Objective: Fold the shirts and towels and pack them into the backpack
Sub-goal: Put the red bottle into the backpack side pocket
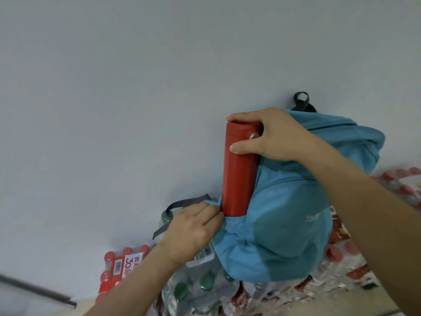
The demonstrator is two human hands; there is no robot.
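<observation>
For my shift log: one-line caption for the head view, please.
Right hand grips a red flask standing in the side pocket of the blue backpack while the left hand pinches its edge.

The wall (136,87) rises close behind the backpack (284,224) and closes off that side. Bottle packs (200,286) crowd beneath it and on both flanks. The red flask (239,174), gripped by the right hand (271,135), plugs the side pocket (231,226), whose rim the left hand (191,231) pinches. Left of the flask there is open room.

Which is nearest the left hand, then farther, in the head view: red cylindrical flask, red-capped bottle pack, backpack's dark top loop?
1. Red cylindrical flask, beside the left hand.
2. Red-capped bottle pack, lower left.
3. Backpack's dark top loop, upper right.
</observation>
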